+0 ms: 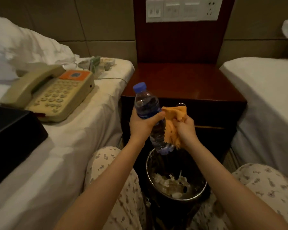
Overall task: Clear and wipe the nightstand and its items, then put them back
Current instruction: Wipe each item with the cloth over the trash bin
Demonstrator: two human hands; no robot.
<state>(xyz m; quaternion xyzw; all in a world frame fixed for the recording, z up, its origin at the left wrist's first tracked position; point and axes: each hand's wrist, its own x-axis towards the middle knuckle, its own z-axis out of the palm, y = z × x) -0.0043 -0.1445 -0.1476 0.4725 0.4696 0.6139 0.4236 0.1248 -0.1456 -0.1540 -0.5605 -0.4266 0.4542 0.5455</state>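
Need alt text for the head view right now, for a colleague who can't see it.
The left hand grips a capped water bottle while the right hand holds an orange cloth against its side, above a waste bin. Behind stands the wooden nightstand; a telephone lies on the bed at left.

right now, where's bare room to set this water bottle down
The nightstand top is bare wood between the left bed and right bed, back to the wooden panel. The right bed's near corner is bare sheet too. The left bed is crowded: telephone, black box, small items by the pillow.
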